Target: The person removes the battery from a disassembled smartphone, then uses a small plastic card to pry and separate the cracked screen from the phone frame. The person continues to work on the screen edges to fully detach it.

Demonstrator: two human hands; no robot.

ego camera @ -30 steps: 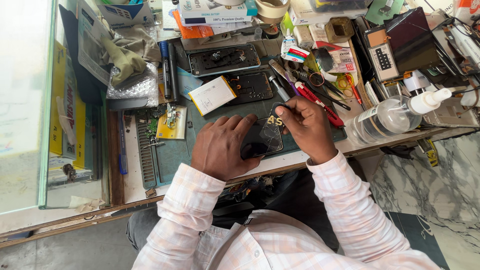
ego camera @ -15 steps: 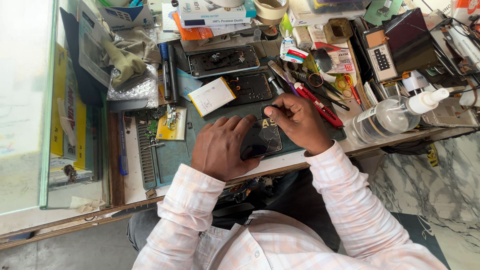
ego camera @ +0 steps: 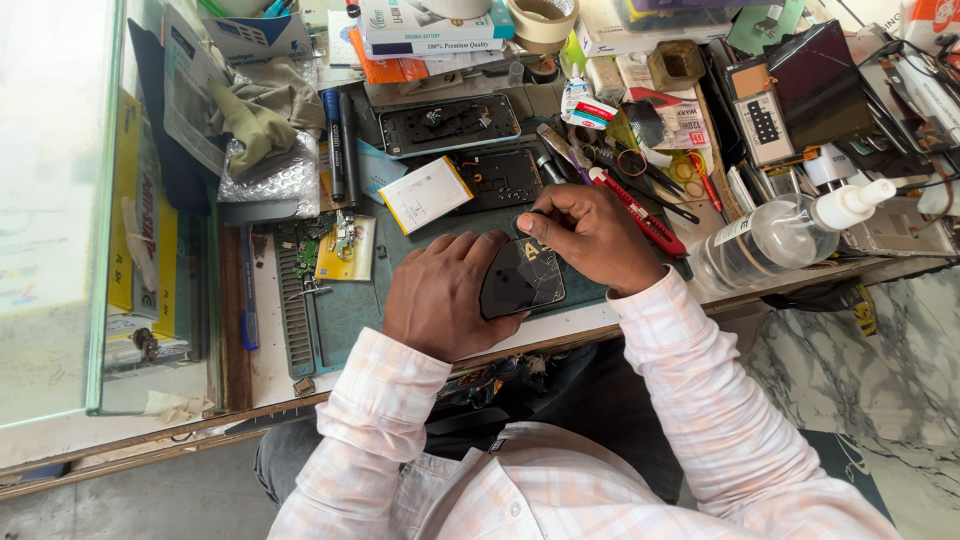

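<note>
A black phone point(ego camera: 522, 279) lies flat on the green work mat point(ego camera: 345, 305) near the bench's front edge. My left hand point(ego camera: 440, 295) grips its left side and holds it down. At the phone's top edge my right hand point(ego camera: 592, 238) has its fingers pinched together on something small and dark; I cannot tell what it is. Just beyond the phone lie a white and yellow phone battery point(ego camera: 425, 193) and an opened phone body point(ego camera: 505, 177).
Tools, tweezers and a red-handled cutter point(ego camera: 640, 212) crowd the bench right of my hands. A clear spray bottle point(ego camera: 785, 235) lies at the right edge. Another opened phone frame point(ego camera: 447, 123), tape rolls point(ego camera: 543, 22) and boxes fill the back. A glass case point(ego camera: 60, 200) stands left.
My right hand has shifted slightly up and left along the phone's top edge. The left hand stays on the phone.
</note>
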